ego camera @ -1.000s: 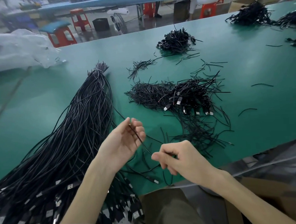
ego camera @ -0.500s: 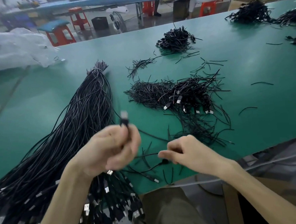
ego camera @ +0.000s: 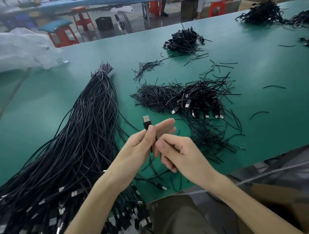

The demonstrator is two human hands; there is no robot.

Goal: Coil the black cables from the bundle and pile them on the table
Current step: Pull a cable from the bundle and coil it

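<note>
A long bundle of black cables point(ego camera: 75, 140) lies on the left of the green table point(ego camera: 256, 69), its USB plugs hanging over the near edge. My left hand point(ego camera: 143, 145) pinches one black cable just below its USB plug point(ego camera: 146, 122), which points up. My right hand point(ego camera: 178, 155) sits right beside it, thumb and fingers curled round the same cable lower down. A pile of coiled cables point(ego camera: 200, 99) lies just beyond my hands, with black ties point(ego camera: 154, 96) spread to its left.
Another coiled pile point(ego camera: 185, 39) sits farther back, and more piles point(ego camera: 263, 12) at the far right. Loose ties point(ego camera: 146, 67) are scattered mid-table. A clear plastic bag point(ego camera: 15, 51) lies at the far left. A cardboard box point(ego camera: 284, 204) stands below the table edge. Red stools point(ego camera: 62, 34) stand behind.
My left hand has turned and now holds the USB plug upright in clear view. My right hand has moved left and up, closing in against the left hand on the cable.
</note>
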